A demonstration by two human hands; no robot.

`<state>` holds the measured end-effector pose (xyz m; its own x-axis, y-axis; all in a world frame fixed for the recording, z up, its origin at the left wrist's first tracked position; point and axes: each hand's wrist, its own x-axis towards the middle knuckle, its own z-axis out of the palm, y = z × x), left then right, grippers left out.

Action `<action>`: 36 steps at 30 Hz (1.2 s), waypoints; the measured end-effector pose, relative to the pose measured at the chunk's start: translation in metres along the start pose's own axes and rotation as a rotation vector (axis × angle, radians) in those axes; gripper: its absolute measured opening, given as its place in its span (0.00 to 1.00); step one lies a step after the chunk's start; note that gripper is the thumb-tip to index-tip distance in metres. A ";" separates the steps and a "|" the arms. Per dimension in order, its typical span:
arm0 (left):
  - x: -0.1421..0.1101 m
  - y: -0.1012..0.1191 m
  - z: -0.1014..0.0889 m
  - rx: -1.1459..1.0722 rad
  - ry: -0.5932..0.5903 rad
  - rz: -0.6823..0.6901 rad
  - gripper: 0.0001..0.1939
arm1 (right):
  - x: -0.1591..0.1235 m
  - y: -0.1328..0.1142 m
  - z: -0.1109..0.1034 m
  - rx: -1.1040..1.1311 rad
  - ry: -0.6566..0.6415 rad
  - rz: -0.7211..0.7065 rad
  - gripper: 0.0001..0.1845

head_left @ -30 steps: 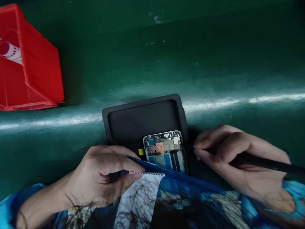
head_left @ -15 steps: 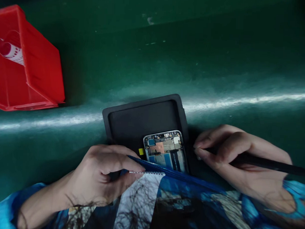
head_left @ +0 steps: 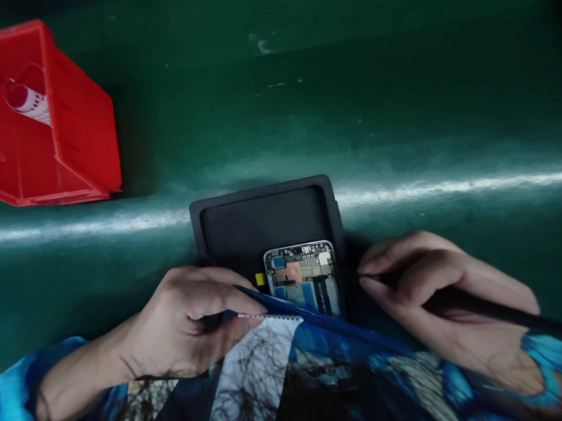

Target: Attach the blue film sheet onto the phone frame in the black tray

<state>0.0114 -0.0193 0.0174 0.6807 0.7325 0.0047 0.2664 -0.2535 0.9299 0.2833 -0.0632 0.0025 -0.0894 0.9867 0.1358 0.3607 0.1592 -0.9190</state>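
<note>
An opened smartphone, its circuit board and blue strips bare, lies at the lower right of a black tray. My left hand is closed left of the phone, thumb and fingers pressed together by the blue garment edge and a white strip with a dotted border. What it pinches is not clear. A yellow tab shows between that hand and the phone. Just right of the phone, my right hand is closed on a slim black tool, held like a pen. The phone's lower end is hidden by the garment.
A red bin stands at the upper left, with a white dotted roll inside. Green table surface spreads behind the tray, crossed by a bright light streak. My blue garment covers the near edge.
My right fingers have shifted slightly, and a pale spot at their tips no longer shows. The view has moved a little; my left hand, phone and tray keep their places.
</note>
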 end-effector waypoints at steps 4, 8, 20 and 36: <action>-0.001 0.002 0.001 -0.003 0.019 -0.060 0.05 | -0.001 0.005 -0.003 0.196 0.119 0.179 0.13; 0.000 0.003 0.001 0.003 0.012 -0.044 0.03 | -0.003 0.010 -0.004 0.242 0.068 0.229 0.13; 0.002 0.003 0.001 0.011 0.010 -0.037 0.03 | 0.001 0.009 0.003 0.160 0.040 0.202 0.13; 0.001 0.002 0.000 0.015 -0.011 -0.024 0.02 | -0.003 0.004 0.002 -0.017 -0.045 -0.093 0.15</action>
<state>0.0127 -0.0185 0.0197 0.6810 0.7320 -0.0219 0.2931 -0.2450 0.9241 0.2836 -0.0659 -0.0027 -0.1649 0.9652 0.2031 0.3648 0.2510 -0.8966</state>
